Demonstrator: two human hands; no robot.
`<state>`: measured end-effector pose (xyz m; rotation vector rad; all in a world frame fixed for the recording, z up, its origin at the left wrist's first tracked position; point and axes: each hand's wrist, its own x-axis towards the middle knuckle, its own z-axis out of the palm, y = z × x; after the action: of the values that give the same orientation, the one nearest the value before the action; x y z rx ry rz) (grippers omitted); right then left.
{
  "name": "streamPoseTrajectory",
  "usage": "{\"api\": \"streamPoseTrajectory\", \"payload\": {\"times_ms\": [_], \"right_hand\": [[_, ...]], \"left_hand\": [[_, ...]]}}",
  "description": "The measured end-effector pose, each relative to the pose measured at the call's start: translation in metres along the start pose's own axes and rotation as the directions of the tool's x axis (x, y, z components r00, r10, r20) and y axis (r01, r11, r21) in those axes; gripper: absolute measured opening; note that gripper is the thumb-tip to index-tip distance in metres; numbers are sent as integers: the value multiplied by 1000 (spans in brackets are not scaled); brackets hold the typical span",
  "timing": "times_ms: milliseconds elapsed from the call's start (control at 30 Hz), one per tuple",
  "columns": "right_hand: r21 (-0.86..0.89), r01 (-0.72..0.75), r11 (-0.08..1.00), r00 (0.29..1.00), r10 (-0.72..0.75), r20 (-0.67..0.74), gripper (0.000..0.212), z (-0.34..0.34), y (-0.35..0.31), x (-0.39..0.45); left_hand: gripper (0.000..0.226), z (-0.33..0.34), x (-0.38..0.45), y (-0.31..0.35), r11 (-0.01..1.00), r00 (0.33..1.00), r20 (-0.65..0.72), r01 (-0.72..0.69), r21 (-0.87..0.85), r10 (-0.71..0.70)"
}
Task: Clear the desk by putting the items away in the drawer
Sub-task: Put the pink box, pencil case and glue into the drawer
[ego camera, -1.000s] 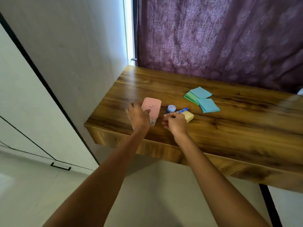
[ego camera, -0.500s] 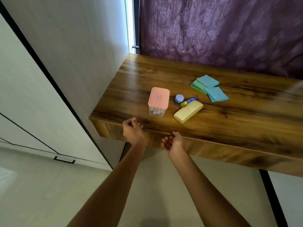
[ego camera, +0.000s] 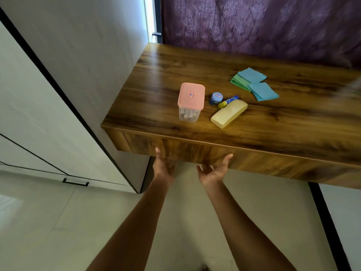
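A wooden desk carries a clear container with a pink lid, a small blue-capped jar, a blue and yellow stick, a cream case and a stack of teal and green paper squares. Below the top, the drawer front is closed. My left hand and my right hand are palm-up at its lower edge. Both thumbs lie on the front and the fingers curl underneath, partly hidden.
White cabinet doors stand at the left, with a black handle low down. A purple curtain hangs behind the desk. Pale tiled floor lies under my arms.
Both hands left the items on the desktop, dropped over the front edge and turned palm-up under the drawer front. The view pulled back; the items stay in place.
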<state>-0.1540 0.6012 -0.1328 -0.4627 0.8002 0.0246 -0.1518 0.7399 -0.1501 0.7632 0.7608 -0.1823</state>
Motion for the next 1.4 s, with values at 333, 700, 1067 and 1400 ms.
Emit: {"api": "streamPoseTrajectory", "payload": {"times_ms": [333, 700, 1067, 1400], "right_hand": [[104, 37, 994, 999, -35, -22, 97, -11, 4, 34], [179, -28, 984, 1000, 27, 8, 105, -23, 1, 45], [242, -33, 970, 999, 36, -9, 105, -70, 21, 5], [-958, 285, 24, 400, -912, 96, 58, -61, 8, -82]], "left_hand": [[83, -4, 30, -6, 1000, 998, 61, -14, -27, 16], [95, -15, 50, -4, 962, 993, 75, 105, -252, -89], [83, -17, 8, -24, 925, 970, -227, -9, -381, -85], [71, -19, -80, -39, 347, 517, -80, -444, 826, 852]]}}
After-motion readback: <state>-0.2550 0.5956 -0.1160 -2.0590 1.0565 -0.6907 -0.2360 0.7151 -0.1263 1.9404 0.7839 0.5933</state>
